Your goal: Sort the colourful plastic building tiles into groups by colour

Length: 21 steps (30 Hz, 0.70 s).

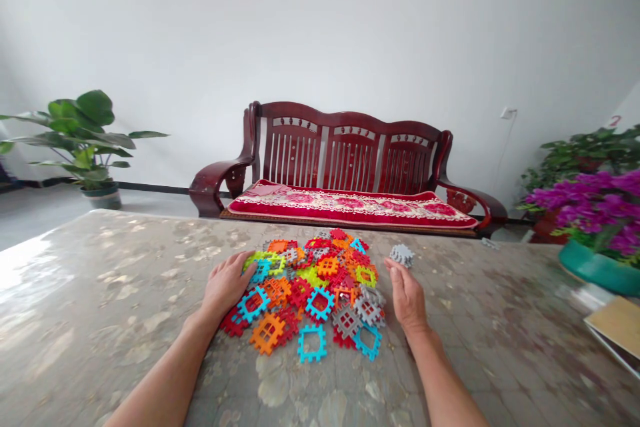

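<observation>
A heap of interlocking plastic tiles (pixel 300 290) in red, orange, blue, grey and lime lies on the table. Many tiles have square or window-like cut-outs and notched edges. My left hand (pixel 227 287) rests palm down against the heap's left side, its fingers spread beside a blue tile (pixel 261 271) and a lime tile (pixel 277 263). To the right of the heap, my right hand (pixel 407 293) stands on edge with fingers stretched out. Just beyond its fingertips sits a small stack of grey tiles (pixel 401 255); whether they touch is unclear.
A patterned cover lies over the table (pixel 110 300). At the right edge are purple flowers in a teal pot (pixel 595 267) and a box-like item (pixel 617 327). A few grey pieces (pixel 490 243) lie near the far edge. Behind stands a wooden bench (pixel 350 153); a potted plant (pixel 97 147) is left.
</observation>
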{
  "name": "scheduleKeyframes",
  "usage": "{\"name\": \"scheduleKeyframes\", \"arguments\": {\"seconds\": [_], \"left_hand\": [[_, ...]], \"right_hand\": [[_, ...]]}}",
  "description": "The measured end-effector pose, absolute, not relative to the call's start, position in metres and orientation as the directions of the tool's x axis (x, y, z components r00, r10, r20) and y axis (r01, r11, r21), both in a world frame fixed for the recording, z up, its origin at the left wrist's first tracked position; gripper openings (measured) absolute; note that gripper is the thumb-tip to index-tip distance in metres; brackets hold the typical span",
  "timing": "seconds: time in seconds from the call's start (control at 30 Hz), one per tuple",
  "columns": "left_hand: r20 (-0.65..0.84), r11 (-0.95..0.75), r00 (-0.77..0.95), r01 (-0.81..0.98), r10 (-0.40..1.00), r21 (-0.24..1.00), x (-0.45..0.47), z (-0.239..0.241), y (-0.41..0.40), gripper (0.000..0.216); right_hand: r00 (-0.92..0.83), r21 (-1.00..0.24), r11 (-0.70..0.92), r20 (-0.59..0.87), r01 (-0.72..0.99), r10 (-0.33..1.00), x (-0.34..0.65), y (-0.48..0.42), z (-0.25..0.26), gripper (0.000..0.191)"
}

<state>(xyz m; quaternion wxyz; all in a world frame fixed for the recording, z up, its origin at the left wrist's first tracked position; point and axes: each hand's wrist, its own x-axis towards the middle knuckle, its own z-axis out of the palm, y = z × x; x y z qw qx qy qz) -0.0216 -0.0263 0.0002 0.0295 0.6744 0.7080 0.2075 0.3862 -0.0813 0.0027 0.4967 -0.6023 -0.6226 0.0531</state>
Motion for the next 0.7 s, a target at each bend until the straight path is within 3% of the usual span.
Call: {"name": "scheduleKeyframes", "arguments": {"seconds": [0.13,0.23,0.43,0.7], "left_hand": [[0.231,0.004,-0.087,0.941,0.969,0.338,-0.021,0.001,-0.027,0.05],[0.229,0.006,-0.09,0.94,0.969,0.34,-0.021,0.0,-0.027,0.05],[0.223,-0.001,-0.08,0.939,0.972,0.343,-0.021,0.001,-0.027,0.05],[0.223,0.006,-0.087,0.939,0.971,0.343,-0.021,0.002,-0.028,0.05]], "right_hand": [[0.357,-0.423,-0.109,0.571,0.9,0.739,0.407,-0.081,-0.003,0.047],[0.381,-0.332,-0.241,0.471,0.912,0.795,0.412,-0.081,-0.007,0.044],[0.12,-0.328,0.034,0.439,0.944,0.89,0.391,-0.08,-0.006,0.04],[0.062,-0.47,0.15,0.405,0.87,0.912,0.375,-0.084,0.0,0.036]]}}
